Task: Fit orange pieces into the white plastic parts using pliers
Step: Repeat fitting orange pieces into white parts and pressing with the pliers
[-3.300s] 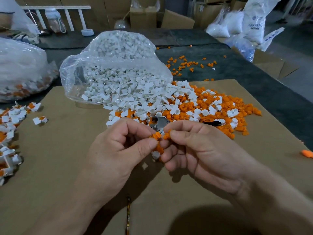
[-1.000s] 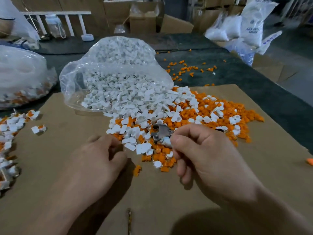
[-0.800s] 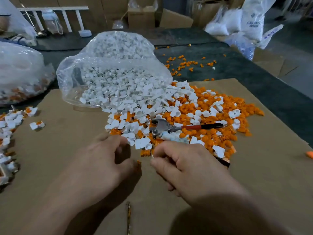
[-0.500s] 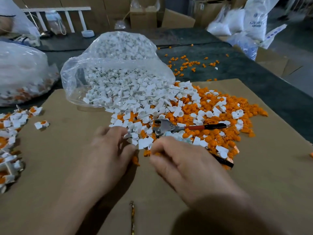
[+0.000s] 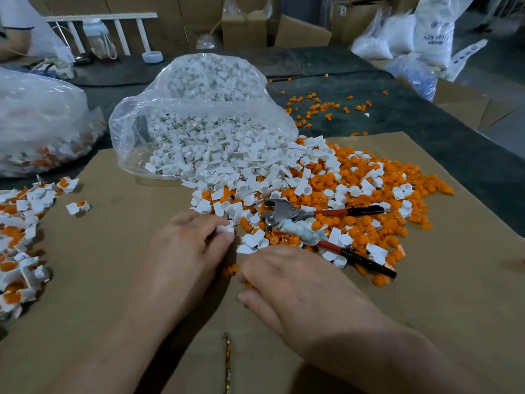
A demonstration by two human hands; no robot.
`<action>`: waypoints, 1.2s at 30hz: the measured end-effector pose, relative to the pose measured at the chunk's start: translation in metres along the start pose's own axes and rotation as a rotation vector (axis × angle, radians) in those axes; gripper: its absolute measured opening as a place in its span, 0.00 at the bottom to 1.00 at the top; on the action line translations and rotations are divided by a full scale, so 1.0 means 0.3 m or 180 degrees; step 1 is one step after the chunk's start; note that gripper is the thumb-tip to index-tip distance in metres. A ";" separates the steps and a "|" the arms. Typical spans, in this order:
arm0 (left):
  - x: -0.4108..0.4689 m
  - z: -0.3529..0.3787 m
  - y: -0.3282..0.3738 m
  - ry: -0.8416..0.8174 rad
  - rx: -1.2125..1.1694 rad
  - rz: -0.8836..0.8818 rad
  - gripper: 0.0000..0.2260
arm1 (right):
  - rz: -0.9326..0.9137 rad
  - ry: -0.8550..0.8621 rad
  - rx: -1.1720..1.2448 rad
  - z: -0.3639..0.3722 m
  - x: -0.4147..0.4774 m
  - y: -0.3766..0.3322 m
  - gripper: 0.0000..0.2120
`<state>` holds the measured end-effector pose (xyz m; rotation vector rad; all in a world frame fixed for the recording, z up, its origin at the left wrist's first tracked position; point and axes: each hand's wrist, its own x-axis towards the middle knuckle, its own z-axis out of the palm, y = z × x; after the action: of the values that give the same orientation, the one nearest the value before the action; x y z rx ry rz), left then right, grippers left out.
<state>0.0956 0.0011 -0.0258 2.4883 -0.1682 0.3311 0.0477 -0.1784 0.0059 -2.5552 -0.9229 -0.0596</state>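
Two bare hands sit low over a brown cardboard sheet [image 5: 113, 280] on the dark worktop [image 5: 426, 123]. L hand [image 5: 187, 245] is palm down, thumb & fingers clamped on one white plastic part [image 5: 225, 229] at the near edge of the mixed pile. R hand [image 5: 295, 291] is just beside it, also palm down, fingers curled under. A small orange piece [image 5: 230, 270] shows right at its index tip, but whether the fingers actually pinch it I can't tell.

Pliers [image 5: 287, 214] lie on the pile just beyond the R hand, head pointing left, red/black handles splayed to the right, pale wrap on the nearer handle by the pivot. Neither hand touches them.

Behind, a clear plastic bag [image 5: 199, 109] lies on its side, mouth toward the person, w/ white parts spilling out over the loose orange pieces [image 5: 369, 223], which spread to the right. At the far left of the cardboard is a heap of fitted parts [image 5: 17, 237], white w/ orange inside, w/ a couple of strays nearby. A second bag [image 5: 37, 118] sits upper left on the worktop, holding white & orange bits. Scattered orange bits [image 5: 312, 106] lie on the worktop past the cardboard. A thin stick [image 5: 227, 362] lies between the forearms.
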 end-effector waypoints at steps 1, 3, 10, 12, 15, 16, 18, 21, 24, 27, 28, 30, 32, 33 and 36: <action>0.000 -0.008 -0.002 0.0012 -0.0227 -0.0142 0.06 | 0.0125 0.0017 0.0170 -0.006 -0.004 -0.004 0.07; -0.006 -0.020 -0.003 -0.0009 -0.0934 -0.0481 0.06 | 0.0538 0.0234 0.0623 -0.020 -0.017 -0.001 0.04; -0.009 -0.067 0.010 0.0053 -0.2022 -0.1004 0.11 | 0.1188 0.1331 0.3243 -0.032 -0.043 0.076 0.07; -0.008 -0.073 0.006 -0.0254 -0.1818 -0.1131 0.08 | 0.1261 0.1264 0.3466 -0.038 -0.042 0.090 0.07; -0.015 -0.075 0.006 -0.0484 -0.1521 -0.1128 0.08 | 0.1368 0.0893 0.3386 -0.042 -0.050 0.104 0.11; -0.018 -0.074 0.009 -0.0545 -0.1476 -0.1128 0.08 | 0.1388 0.0721 0.3347 -0.042 -0.051 0.103 0.11; -0.029 -0.068 0.021 -0.0718 -0.1437 -0.1135 0.09 | 0.1464 0.0427 0.3241 -0.042 -0.053 0.096 0.12; -0.047 -0.049 0.047 -0.0940 -0.1582 -0.1061 0.11 | 0.1553 0.0174 0.3245 -0.035 -0.049 0.083 0.14; -0.049 -0.035 0.074 -0.0824 -0.1875 -0.1016 0.11 | 0.1471 0.0245 0.3730 -0.034 -0.046 0.091 0.15; -0.040 -0.042 0.084 -0.0519 -0.2388 -0.1107 0.11 | 0.1418 0.0481 0.4224 -0.037 -0.044 0.108 0.07; -0.041 -0.044 0.088 -0.0511 -0.2592 -0.1154 0.11 | 0.1395 0.0542 0.4269 -0.034 -0.044 0.112 0.07; -0.050 -0.041 0.105 -0.0724 -0.2855 -0.1171 0.07 | 0.1291 0.0662 0.4038 -0.020 -0.042 0.114 0.09; -0.064 -0.030 0.124 -0.0940 -0.3031 -0.1124 0.03 | 0.1192 0.0863 0.3564 -0.001 -0.040 0.110 0.09; -0.069 -0.025 0.131 -0.0977 -0.3068 -0.1086 0.03 | 0.1158 0.0949 0.3367 0.006 -0.041 0.106 0.10; -0.075 -0.018 0.140 -0.0915 -0.3113 -0.0946 0.05 | 0.1078 0.1047 0.3008 0.016 -0.048 0.100 0.08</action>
<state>0.0647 -0.0285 -0.0040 1.5383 -0.0488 -0.2091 0.0547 -0.2058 -0.0122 -1.7013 -0.2609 0.0473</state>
